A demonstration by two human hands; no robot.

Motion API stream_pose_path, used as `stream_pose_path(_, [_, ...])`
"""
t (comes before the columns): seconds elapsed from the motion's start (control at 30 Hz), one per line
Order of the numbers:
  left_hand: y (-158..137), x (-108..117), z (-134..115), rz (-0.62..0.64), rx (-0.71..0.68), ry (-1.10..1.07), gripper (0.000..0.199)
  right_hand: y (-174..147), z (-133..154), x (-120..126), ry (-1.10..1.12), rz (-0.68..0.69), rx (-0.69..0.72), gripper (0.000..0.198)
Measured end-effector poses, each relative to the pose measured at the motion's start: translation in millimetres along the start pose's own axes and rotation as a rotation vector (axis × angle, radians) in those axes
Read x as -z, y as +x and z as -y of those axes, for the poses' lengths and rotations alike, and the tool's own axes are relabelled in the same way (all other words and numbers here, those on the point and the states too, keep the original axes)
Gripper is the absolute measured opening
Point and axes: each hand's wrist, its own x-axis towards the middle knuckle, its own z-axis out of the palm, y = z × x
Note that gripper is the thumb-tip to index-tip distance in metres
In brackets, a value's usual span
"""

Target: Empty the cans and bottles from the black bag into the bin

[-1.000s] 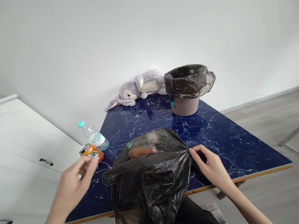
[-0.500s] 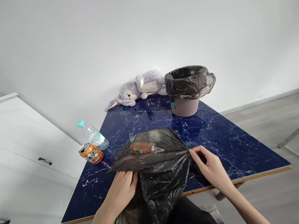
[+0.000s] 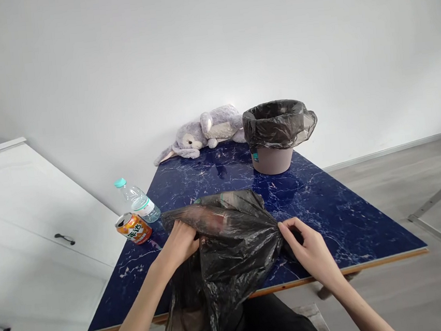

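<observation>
Pinching the right side of a black plastic bag point(image 3: 244, 251) between thumb and fingertips, the right hand point(image 3: 309, 250) has the film gathered into tight creases that fan out from its grip. The left hand point(image 3: 177, 248) is at the bag's other side, its fingertips hidden by the film, so I cannot tell how far they are closed or whether they have hold of anything. The bag lies near the front of a blue marbled table point(image 3: 361, 225), its loose end hanging over the front edge, and an orange object point(image 3: 216, 219) shows dimly through the thin plastic. To the left of the bag, an orange drink can point(image 3: 134, 229) and a clear bottle point(image 3: 140, 201) with a turquoise cap stand close together at the table's left edge. At the back, a grey stuffed rabbit point(image 3: 190, 140) lies on its side by the wall point(image 3: 208, 41), just beside a bin point(image 3: 272, 160) lined with another dark bag point(image 3: 275, 129).
</observation>
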Motion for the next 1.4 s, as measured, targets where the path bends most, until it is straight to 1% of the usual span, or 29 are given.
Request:
stream_pose_path(0.1, [0.5,7.3,2.0,0.055,-0.002,-0.007,0.033,0.5,-0.6,0.0,0.024,-0.013,-0.009,0.041])
stream_pose_path(0.17, [-3.0,14.7,-0.6,0.082,0.038,-0.001,0.023,0.8,-1.1,0.1,0.05,-0.025,-0.019,0.042])
stream_pose_path(0.2, [-5.5,19.0,-2.5,0.09,0.067,0.001,0.021,0.9,-1.3,0.3,0.065,-0.031,-0.026,0.042])
stream_pose_path(0.27, [-11.5,29.2,-6.9,0.104,0.138,-0.013,0.03,0.9,-1.6,0.7,0.095,-0.052,-0.043,0.043])
stream_pose_path(0.37, [-23.5,49.4,-13.2,0.127,0.246,-0.099,0.051,0.8,-1.9,1.1,0.131,-0.081,-0.062,0.043])
stream_pose_path(0.43, [-34.7,65.4,-15.5,0.124,0.292,-0.153,0.058,0.9,-2.2,1.1,0.144,-0.089,-0.068,0.043])
stream_pose_path(0.5, [-50.1,81.7,-14.3,0.107,0.342,-0.191,0.06,1.0,-2.9,1.0,0.149,-0.092,-0.07,0.043])
stream_pose_path(0.6, [-81.5,104.0,-4.7,0.041,0.47,-0.253,0.071,1.2,-4.0,0.6,0.155,-0.092,-0.071,0.043])
stream_pose_path(0.67, [-105.2,116.8,5.1,-0.017,0.557,-0.349,0.078,1.3,-4.3,0.3,0.155,-0.089,-0.071,0.043])
stream_pose_path(0.73, [-127.1,127.3,14.6,-0.063,0.655,-0.487,0.074,1.3,-4.1,0.2,0.148,-0.087,-0.071,0.043])
stream_pose_path(0.8, [-143.2,135.3,21.3,-0.168,0.788,-0.572,0.075,1.4,-3.5,0.0,0.141,-0.087,-0.065,0.043])
stream_pose_path(0.83, [-148.2,138.2,23.2,-0.236,0.855,-0.585,0.079,1.5,-3.2,-0.1,0.138,-0.087,-0.062,0.043])
stream_pose_path(0.9, [-152.2,141.9,24.7,-0.352,0.965,-0.568,0.092,1.6,-2.6,-0.4,0.132,-0.087,-0.057,0.043])
stream_pose_path(0.97, [-150.4,142.1,25.2,-0.435,1.051,-0.523,0.103,1.7,-2.0,-0.5,0.121,-0.088,-0.058,0.044])
stream_pose_path(1.07, [-144.9,136.0,31.1,-0.482,1.149,-0.457,0.11,1.3,-1.2,-0.1,0.106,-0.091,-0.065,0.045])
stream_pose_path(1.17, [-142.0,125.5,44.2,-0.448,1.195,-0.335,0.107,0.7,-0.6,0.7,0.097,-0.08,-0.068,0.045])
stream_pose_path(1.23, [-139.6,119.6,52.0,-0.374,1.203,-0.244,0.101,0.6,-0.4,1.1,0.095,-0.071,-0.067,0.044])
stream_pose_path(1.3, [-135.2,116.1,56.7,-0.318,1.207,-0.202,0.097,0.6,-0.6,1.1,0.094,-0.071,-0.061,0.044])
stream_pose_path(1.4, [-126.5,113.9,59.8,-0.314,1.209,-0.178,0.097,0.7,-1.4,0.7,0.085,-0.074,-0.055,0.044])
